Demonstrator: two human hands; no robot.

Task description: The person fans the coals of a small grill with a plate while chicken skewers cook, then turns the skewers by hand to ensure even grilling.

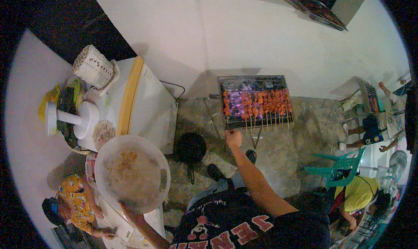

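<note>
My left hand (130, 213) grips the rim of a translucent white plastic basin (140, 187), held out to my left. Reddish-brown residue marks its bottom, and an oval handle slot shows in its right side. In front of me, a charcoal grill (254, 82) stands on legs near the wall. Several red-orange meat skewers (267, 102) lie side by side over glowing coals, sticks towards me. My right hand (234, 138) is at the grill's front left corner, fingers closed at the stick end of the leftmost skewer (226, 107).
A white appliance (153, 105) at left carries a woven box (94, 67) and a white spool-shaped object (86, 120). A dark round pan (191, 147) is low beside it. One person (76, 203) works at the lower left; others (357, 193) are at right, near a green plastic chair (351, 170).
</note>
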